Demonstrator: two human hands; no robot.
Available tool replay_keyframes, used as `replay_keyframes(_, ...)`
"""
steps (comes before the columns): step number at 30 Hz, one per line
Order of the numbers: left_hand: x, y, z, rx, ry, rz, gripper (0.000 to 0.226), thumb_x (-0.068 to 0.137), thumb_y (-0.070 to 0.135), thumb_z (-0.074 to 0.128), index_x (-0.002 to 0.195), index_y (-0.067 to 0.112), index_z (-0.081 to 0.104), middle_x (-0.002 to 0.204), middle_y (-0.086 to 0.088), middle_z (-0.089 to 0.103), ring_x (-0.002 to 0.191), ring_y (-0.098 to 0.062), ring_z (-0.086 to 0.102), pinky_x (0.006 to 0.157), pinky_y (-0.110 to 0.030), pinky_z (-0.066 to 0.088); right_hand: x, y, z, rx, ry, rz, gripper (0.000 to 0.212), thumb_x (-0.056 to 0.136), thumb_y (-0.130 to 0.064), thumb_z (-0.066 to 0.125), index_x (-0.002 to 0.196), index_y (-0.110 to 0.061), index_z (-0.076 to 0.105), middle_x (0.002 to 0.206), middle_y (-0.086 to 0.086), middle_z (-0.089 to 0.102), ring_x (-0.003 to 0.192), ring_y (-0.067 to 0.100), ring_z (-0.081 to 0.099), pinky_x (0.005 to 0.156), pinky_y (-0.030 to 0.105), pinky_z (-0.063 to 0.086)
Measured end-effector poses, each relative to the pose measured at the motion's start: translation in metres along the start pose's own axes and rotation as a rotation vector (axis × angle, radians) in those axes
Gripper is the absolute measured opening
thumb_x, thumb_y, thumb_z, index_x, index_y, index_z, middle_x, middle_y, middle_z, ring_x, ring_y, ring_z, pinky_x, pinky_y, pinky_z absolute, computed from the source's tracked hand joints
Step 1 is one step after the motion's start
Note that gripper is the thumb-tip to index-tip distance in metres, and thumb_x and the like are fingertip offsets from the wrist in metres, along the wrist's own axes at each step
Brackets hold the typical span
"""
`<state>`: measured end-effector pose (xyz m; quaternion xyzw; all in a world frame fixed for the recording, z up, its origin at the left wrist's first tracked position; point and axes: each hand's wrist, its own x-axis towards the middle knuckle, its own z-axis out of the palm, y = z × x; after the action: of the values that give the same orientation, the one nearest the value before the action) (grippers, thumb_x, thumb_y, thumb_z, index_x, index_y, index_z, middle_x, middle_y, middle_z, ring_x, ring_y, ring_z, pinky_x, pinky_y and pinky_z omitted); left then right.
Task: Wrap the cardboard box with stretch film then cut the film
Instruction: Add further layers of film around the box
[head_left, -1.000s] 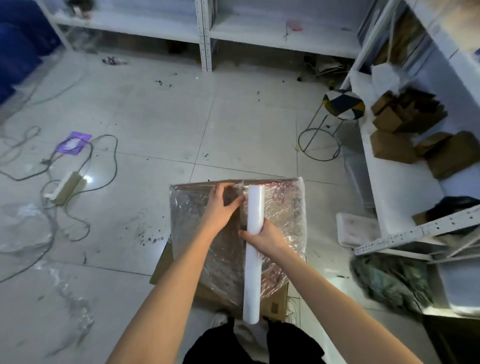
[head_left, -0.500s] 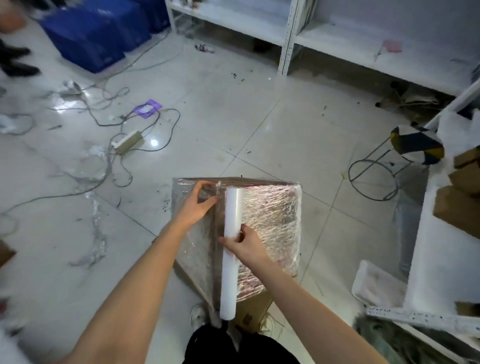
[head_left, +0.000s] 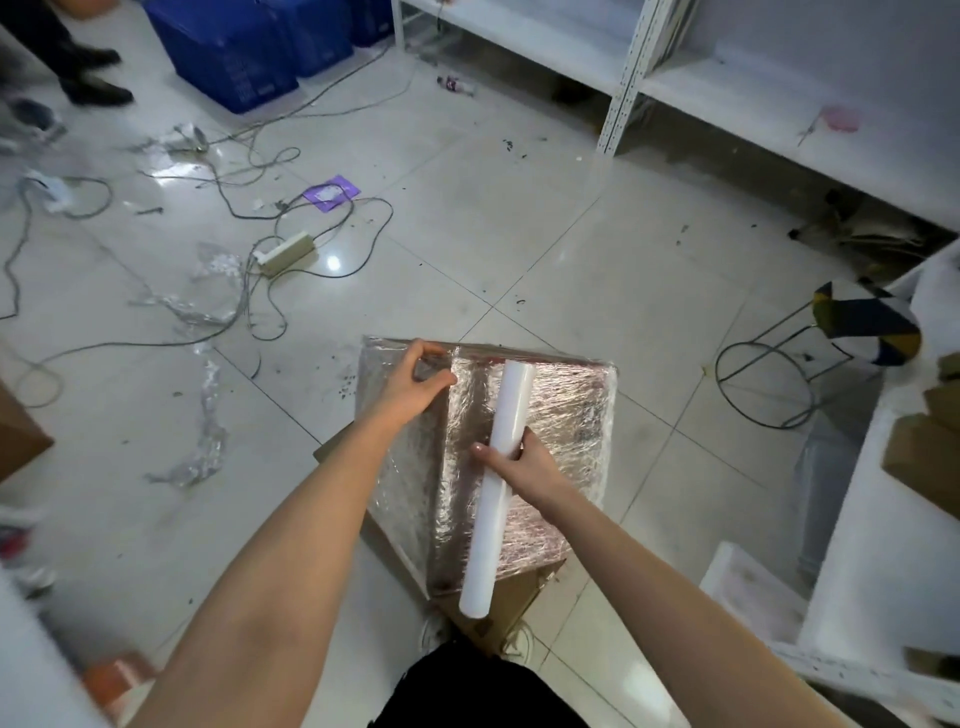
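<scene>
A cardboard box (head_left: 561, 415), covered in shiny crinkled stretch film, stands in front of me on another flat piece of cardboard. A long white film roll (head_left: 496, 493) lies along its top, running from the far edge toward me. My right hand (head_left: 519, 460) grips the roll near its middle. My left hand (head_left: 415, 382) rests on the box's far left part, fingers pinching the film near the top edge. A strip of film stretches between my left hand and the roll.
Cables, a power strip (head_left: 285, 252) and film scraps (head_left: 202, 441) litter the tiled floor at left. Blue crates (head_left: 244, 47) stand far left, beside another person's feet (head_left: 93, 78). White shelving (head_left: 727, 78) runs along the back and right. A wire-legged stool (head_left: 857, 325) stands at right.
My view has swung left, bringing the blue crates and more cables in. My left hand slid toward the box's far left corner; the right hand kept its grip on the roll.
</scene>
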<state>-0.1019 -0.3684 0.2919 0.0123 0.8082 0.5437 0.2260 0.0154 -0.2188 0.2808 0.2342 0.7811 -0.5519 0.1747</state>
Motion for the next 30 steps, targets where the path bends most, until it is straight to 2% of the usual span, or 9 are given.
replay_keyframes(3, 0.001, 0.0, -0.001, -0.007, 0.002, -0.004, 0.026, 0.084, 0.021, 0.066, 0.103, 0.034, 0.052, 0.111, 0.007, 0.058, 0.11, -0.039, 0.056, 0.096, -0.055, 0.045, 0.002, -0.001, -0.007, -0.029, -0.063, -0.025, 0.04, 0.087, -0.038, 0.063, 0.114, -0.015, 0.044, 0.093, -0.005, 0.055, 0.082, 0.009, 0.055, 0.069, 0.022, 0.046)
replay_keyframes(6, 0.002, -0.003, -0.006, -0.02, -0.007, -0.013, 0.029, 0.081, 0.028, 0.07, 0.1, 0.039, 0.052, 0.115, 0.01, 0.056, 0.107, -0.034, 0.058, 0.095, -0.053, 0.047, 0.007, 0.001, -0.009, -0.034, -0.116, -0.024, 0.038, 0.089, -0.038, 0.06, 0.113, -0.015, 0.043, 0.095, 0.0, 0.056, 0.08, 0.005, 0.056, 0.062, 0.019, 0.047)
replay_keyframes(9, -0.001, -0.006, -0.007, 0.008, -0.025, 0.002, 0.058, 0.058, 0.057, 0.079, 0.105, 0.039, 0.05, 0.123, 0.013, 0.05, 0.112, -0.021, 0.054, 0.097, -0.048, 0.045, 0.007, 0.006, -0.007, -0.008, -0.098, -0.016, 0.047, 0.089, -0.039, 0.06, 0.121, -0.01, 0.042, 0.101, 0.004, 0.056, 0.082, 0.004, 0.056, 0.062, 0.017, 0.046)
replay_keyframes(12, -0.002, -0.007, -0.005, 0.058, -0.029, 0.066, 0.071, 0.051, 0.053, 0.078, 0.111, 0.031, 0.046, 0.124, 0.011, 0.049, 0.112, -0.017, 0.051, 0.1, -0.045, 0.042, 0.005, 0.011, -0.006, 0.023, -0.103, -0.009, 0.044, 0.089, -0.034, 0.061, 0.12, -0.012, 0.039, 0.1, 0.0, 0.054, 0.083, 0.003, 0.055, 0.061, 0.013, 0.045)
replay_keyframes(16, 0.003, -0.009, -0.005, 0.07, -0.047, 0.095, 0.06, 0.063, 0.041, 0.079, 0.111, 0.028, 0.045, 0.124, 0.007, 0.048, 0.109, -0.016, 0.051, 0.1, -0.045, 0.042, 0.006, 0.015, -0.009, 0.052, -0.176, 0.034, 0.053, 0.086, -0.028, 0.066, 0.126, -0.016, 0.033, 0.108, 0.0, 0.054, 0.098, 0.018, 0.057, 0.081, 0.03, 0.05)
replay_keyframes(19, 0.005, -0.012, -0.007, 0.058, -0.04, 0.094, 0.056, 0.069, 0.034, 0.079, 0.113, 0.026, 0.045, 0.122, 0.007, 0.048, 0.11, -0.016, 0.049, 0.101, -0.043, 0.04, 0.007, 0.017, -0.016, -0.021, -0.218, 0.024, 0.054, 0.084, -0.021, 0.068, 0.127, -0.015, 0.036, 0.11, 0.0, 0.053, 0.102, 0.019, 0.055, 0.079, 0.03, 0.051)
replay_keyframes(23, 0.008, -0.016, -0.012, 0.052, -0.027, 0.101, 0.056, 0.071, 0.033, 0.078, 0.115, 0.024, 0.045, 0.12, 0.006, 0.049, 0.111, -0.016, 0.049, 0.1, -0.039, 0.041, 0.006, 0.014, -0.025, -0.084, -0.207, -0.04, 0.055, 0.083, -0.021, 0.07, 0.126, -0.013, 0.037, 0.115, 0.005, 0.055, 0.106, 0.021, 0.057, 0.087, 0.031, 0.05)
replay_keyframes(26, 0.012, -0.019, -0.015, 0.046, -0.023, 0.104, 0.056, 0.071, 0.033, 0.079, 0.114, 0.022, 0.046, 0.123, 0.002, 0.051, 0.113, -0.017, 0.049, 0.099, -0.038, 0.04, 0.009, 0.014, -0.031, -0.137, -0.161, -0.078, 0.055, 0.082, -0.022, 0.072, 0.124, -0.008, 0.04, 0.11, 0.009, 0.059, 0.099, 0.024, 0.06, 0.081, 0.03, 0.052)
replay_keyframes(30, 0.014, -0.02, -0.02, 0.056, -0.038, 0.113, 0.053, 0.071, 0.033, 0.08, 0.111, 0.024, 0.046, 0.119, 0.005, 0.051, 0.111, -0.015, 0.048, 0.092, -0.03, 0.036, 0.014, 0.016, -0.033, -0.203, -0.108, -0.087, 0.058, 0.08, -0.029, 0.073, 0.121, -0.012, 0.036, 0.109, 0.01, 0.057, 0.1, 0.027, 0.059, 0.085, 0.041, 0.052)
